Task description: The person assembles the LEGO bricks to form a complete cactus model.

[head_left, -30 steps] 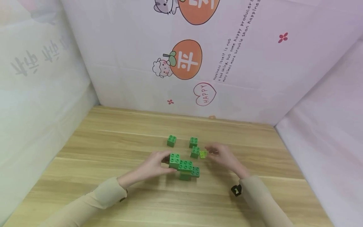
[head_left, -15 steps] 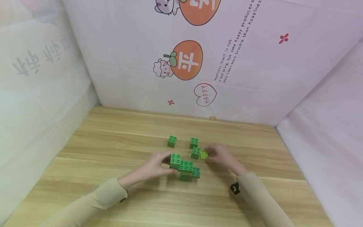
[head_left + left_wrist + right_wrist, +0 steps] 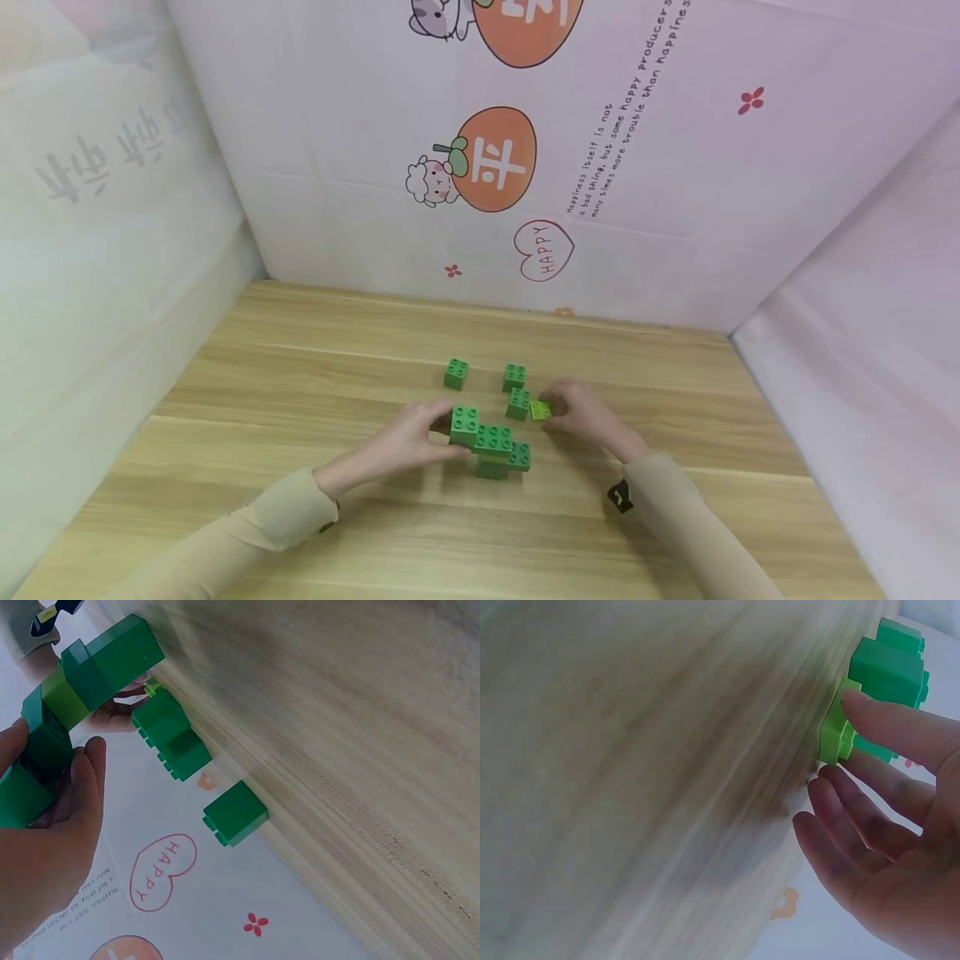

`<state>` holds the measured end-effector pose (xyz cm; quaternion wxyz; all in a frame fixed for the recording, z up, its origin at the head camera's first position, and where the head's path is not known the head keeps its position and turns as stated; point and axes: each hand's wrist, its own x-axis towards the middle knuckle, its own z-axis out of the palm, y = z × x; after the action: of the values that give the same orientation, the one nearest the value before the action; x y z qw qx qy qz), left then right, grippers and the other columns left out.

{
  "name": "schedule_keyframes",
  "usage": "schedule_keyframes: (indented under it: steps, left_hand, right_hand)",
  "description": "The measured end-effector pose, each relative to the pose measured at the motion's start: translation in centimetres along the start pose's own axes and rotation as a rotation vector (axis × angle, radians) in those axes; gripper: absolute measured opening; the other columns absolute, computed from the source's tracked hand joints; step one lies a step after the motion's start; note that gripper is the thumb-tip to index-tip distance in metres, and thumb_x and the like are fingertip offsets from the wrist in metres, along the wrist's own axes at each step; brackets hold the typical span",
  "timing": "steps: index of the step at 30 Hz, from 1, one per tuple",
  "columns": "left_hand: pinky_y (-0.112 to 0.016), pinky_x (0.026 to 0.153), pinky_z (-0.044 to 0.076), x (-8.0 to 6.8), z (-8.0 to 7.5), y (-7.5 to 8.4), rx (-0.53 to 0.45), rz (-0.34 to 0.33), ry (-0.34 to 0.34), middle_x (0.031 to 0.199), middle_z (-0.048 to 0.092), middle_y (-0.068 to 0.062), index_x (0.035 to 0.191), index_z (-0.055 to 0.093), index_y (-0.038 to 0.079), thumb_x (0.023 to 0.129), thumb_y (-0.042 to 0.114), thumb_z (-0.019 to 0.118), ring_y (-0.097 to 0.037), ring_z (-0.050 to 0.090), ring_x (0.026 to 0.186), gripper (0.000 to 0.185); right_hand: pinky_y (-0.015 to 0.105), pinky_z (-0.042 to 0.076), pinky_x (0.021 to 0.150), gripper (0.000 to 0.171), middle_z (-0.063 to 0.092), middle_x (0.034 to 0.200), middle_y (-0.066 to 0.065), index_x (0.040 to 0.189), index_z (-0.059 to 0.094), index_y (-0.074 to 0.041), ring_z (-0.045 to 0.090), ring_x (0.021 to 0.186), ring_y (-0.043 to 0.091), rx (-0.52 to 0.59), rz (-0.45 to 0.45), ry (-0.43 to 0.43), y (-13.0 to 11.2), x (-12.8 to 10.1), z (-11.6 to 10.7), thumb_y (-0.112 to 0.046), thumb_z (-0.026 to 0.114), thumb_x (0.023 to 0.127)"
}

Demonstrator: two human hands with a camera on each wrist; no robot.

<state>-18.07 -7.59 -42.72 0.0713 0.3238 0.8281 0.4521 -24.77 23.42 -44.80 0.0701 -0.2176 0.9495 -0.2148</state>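
While left-held, green brick stack (image 3: 489, 442) between hands, lime brick (image 3: 539, 409) right.

"HAPPY" in backdrop (image 3: 315, 167) heart (image 3: 543, 249)

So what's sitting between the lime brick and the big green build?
In the head view, one loose dark green brick sits between the lime brick and the green build, beside the lime one.

Between the two hands the tabletop (image 3: 315, 367) is crowded by a stepped green block stack (image 3: 489, 442), three loose green bricks (image 3: 517, 402) and a lime brick (image 3: 539, 409) (all near the middle), while the left, right and near edges lie open.
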Motion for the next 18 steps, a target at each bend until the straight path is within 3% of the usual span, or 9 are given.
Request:
schedule_keyframes:
  steps: [9,18]
  left_hand:
    - [-0.019,0.090,0.057,0.07,-0.07,0.00,-0.005,-0.019,-0.001,0.111,0.075,-0.001,0.119,0.063,0.013,0.084,0.014,0.079,-0.015,0.072,0.101,0.039]
    - [-0.021,0.091,0.058,0.04,0.06,-0.17,-0.015,-0.008,-0.006,0.112,0.074,-0.002,0.121,0.063,0.012,0.084,0.014,0.079,-0.018,0.072,0.102,0.041]
  right_hand:
    - [0.049,0.055,0.097,0.035,0.071,0.112,0.012,0.110,0.070,-0.004,0.066,0.105,0.028,-0.003,0.006,0.006,-0.02,-0.09,0.05,-0.012,0.081,0.078]
    - [0.045,0.058,0.091,0.030,0.073,0.105,0.010,0.106,0.072,-0.005,0.067,0.098,0.024,-0.036,-0.050,0.024,-0.22,-0.67,0.06,-0.012,0.081,0.078]
